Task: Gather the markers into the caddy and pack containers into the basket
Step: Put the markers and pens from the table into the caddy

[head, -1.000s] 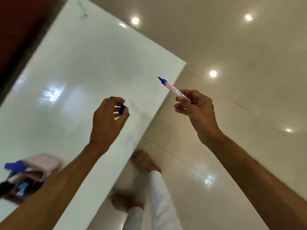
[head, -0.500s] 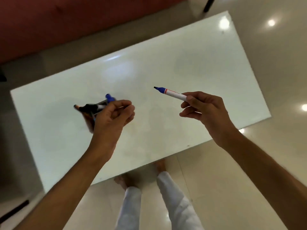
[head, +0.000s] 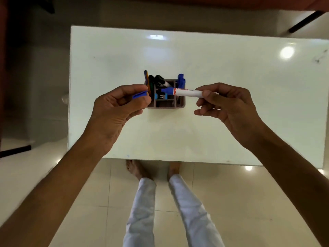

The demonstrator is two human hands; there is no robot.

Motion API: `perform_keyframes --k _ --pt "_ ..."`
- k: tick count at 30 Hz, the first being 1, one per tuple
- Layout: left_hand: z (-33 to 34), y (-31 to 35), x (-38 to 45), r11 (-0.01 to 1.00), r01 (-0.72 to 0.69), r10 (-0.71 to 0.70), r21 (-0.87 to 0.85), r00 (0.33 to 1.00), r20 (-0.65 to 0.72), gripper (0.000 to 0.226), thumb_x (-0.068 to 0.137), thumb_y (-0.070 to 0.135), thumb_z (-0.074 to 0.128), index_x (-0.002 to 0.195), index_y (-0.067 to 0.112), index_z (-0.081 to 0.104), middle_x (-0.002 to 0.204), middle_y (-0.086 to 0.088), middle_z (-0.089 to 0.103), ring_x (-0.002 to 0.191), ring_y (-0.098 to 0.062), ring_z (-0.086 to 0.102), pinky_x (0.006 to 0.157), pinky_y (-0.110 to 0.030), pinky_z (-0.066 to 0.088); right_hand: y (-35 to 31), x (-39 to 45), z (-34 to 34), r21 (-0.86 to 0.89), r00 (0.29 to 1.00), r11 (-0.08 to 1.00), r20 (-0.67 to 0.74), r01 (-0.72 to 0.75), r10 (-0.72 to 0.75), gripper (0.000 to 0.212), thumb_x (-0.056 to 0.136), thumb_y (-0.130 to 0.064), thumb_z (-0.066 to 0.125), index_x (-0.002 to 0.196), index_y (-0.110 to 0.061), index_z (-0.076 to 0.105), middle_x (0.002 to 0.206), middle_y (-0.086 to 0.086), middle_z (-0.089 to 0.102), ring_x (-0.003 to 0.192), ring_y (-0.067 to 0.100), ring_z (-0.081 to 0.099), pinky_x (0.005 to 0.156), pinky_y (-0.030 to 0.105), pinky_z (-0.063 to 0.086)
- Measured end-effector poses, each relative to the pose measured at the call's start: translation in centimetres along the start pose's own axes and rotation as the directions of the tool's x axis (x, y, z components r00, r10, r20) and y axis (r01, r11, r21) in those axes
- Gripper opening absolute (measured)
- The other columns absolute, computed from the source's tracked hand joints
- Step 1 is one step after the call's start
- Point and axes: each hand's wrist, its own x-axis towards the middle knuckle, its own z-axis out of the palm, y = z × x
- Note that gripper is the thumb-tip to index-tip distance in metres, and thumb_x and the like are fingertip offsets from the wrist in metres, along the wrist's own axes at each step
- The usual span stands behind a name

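Right hand point(head: 226, 106) pinched white-barrelled blue-tipped marker point(head: 185, 92), long axis level, tip toward 9 o'clock; left hand point(head: 117, 106) gripped small blue plastic cap point(head: 139, 95), mouth facing tip, just apart.

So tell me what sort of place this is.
Probably a room in a home or a small office: a glossy white table on a polished tiled floor, with a compartmented marker caddy on it. The person stands barefoot.

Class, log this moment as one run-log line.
left hand: blue cap | right hand: uncapped marker | caddy: on table
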Motion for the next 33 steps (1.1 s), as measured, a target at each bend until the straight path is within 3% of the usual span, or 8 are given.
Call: perform_keyframes --k 5,17,23,27,30,33 --pt "-2.6 -0.4 -0.5 0.998 -0.031 0.028 -0.047 0.997 -0.067 0.027 0.070 0.027 0.086 0.096 0.030 0.086 0.098 0.003 0.082 0.089 -0.012 0.077 0.079 -0.019 0.059 -0.2 1.1 3.0 -0.026 0.998 1.000 0.060 -0.016 0.017 0.019 0.102 -0.006 0.063 0.114 0.003 0.075 0.085 0.015 0.073 0.069 0.022 0.070 0.084 0.041 0.063" --pt "-6.1 -0.2 -0.9 0.998 -0.061 0.060 0.035 0.998 0.035 0.028 0.070 0.028 0.088 0.098 0.032 0.085 0.104 0.003 0.082 0.088 -0.011 0.076 0.083 -0.021 0.060 0.3 1.1 7.5 -0.060 0.993 0.998 0.106 -0.034 0.041 0.024 0.100 -0.006 0.063 0.118 0.009 0.071 0.085 0.017 0.073 0.069 0.023 0.070 0.085 0.045 0.064" --pt "-7.9 -0.1 -0.8 0.996 -0.021 0.016 0.087 0.998 0.059 0.027 0.079 0.024 0.082 0.105 0.029 0.084 0.095 -0.002 0.082 0.083 -0.013 0.075 0.084 -0.021 0.060 0.9 0.6 8.7 -0.208 0.976 0.977 0.193 -0.055 0.096 0.024 0.097 -0.014 0.071 0.118 -0.006 0.078 0.090 0.012 0.077 0.080 0.027 0.076 0.086 0.042 0.066" --pt "-8.7 -0.2 -0.7 0.983 -0.015 -0.003 0.185 0.996 0.095 0.024 0.082 0.023 0.079 0.107 0.021 0.082 0.093 -0.005 0.081 0.080 -0.016 0.076 0.080 -0.021 0.061 1.7 0.1 10.5 -0.362 0.966 0.931 0.219 -0.050 0.137 0.018 0.099 -0.016 0.071 0.113 -0.022 0.079 0.087 -0.002 0.076 0.082 0.022 0.077 0.086 0.041 0.067" --pt "-8.8 -0.1 -0.5 0.963 -0.015 -0.015 0.270 0.994 0.110 0.019 0.089 0.021 0.076 0.107 0.018 0.081 0.090 -0.002 0.081 0.078 -0.017 0.077 0.077 -0.022 0.062 1.9 0.0 11.0 -0.402 0.978 0.915 0.171 -0.040 0.118 0.021 0.101 -0.017 0.070 0.120 -0.014 0.079 0.085 -0.005 0.073 0.083 0.020 0.077 0.085 0.039 0.067" --pt "-8.1 -0.5 -0.7 0.907 -0.006 -0.045 0.421 0.993 0.110 0.027 0.098 0.041 0.063 0.092 0.020 0.079 0.069 0.005 0.070 0.064 -0.012 0.067 0.067 -0.026 0.056 1.9 -0.5 12.1 -0.424 0.982 0.906 0.169 -0.004 0.083 0.021 0.104 -0.019 0.065 0.119 -0.011 0.078 0.086 0.000 0.067 0.078 0.015 0.067 0.077 0.033 0.066"
